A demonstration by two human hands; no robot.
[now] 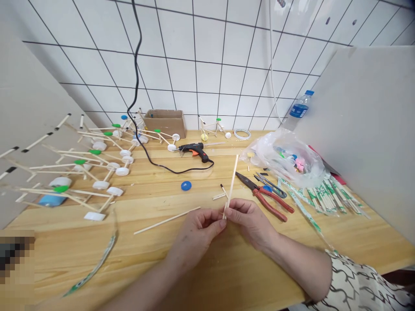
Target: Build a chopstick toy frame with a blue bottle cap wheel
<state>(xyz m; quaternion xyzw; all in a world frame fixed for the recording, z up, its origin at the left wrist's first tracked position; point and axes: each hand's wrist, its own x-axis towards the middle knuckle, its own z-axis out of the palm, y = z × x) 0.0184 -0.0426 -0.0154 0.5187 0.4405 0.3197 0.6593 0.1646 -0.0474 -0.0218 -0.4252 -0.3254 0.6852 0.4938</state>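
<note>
My left hand and my right hand meet above the front of the wooden table. Both pinch the lower end of a pale wooden chopstick, which points up and slightly right. A shorter stick piece seems to lie against it between my fingertips, partly hidden. Left of my left hand another chopstick lies on the wood. Just beyond my fingers are short stick pieces, one with a dark tip. Red-handled pliers and small thread snips rest to the right of my right hand.
A black glue gun with its cord lies behind. Several stick models with white bottle-cap wheels fill the left side. A blue cap, cardboard box, plastic bag, wrapped chopsticks and water bottle stand or lie around.
</note>
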